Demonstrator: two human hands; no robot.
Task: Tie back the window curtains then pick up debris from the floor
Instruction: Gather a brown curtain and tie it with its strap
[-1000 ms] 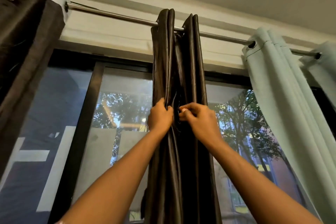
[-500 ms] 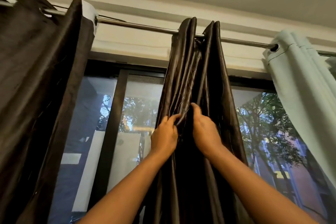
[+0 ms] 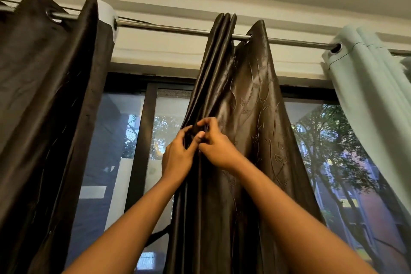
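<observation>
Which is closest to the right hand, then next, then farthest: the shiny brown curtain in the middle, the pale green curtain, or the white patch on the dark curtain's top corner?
From the right hand:
1. Shiny brown curtain, middle: the fingers pinch it.
2. Pale green curtain, to the right.
3. White patch, upper left by the rod.

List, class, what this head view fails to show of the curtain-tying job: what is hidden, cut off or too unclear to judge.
1. Head view: the floor and any debris lie below the bottom edge.
2. The middle brown curtain has its lower part cut off.
3. Whether the left hand and right hand hold a tie or only fabric: curled fingers and dark folds hide it.
4. Where the dark strap leads: hidden behind the left forearm.
</observation>
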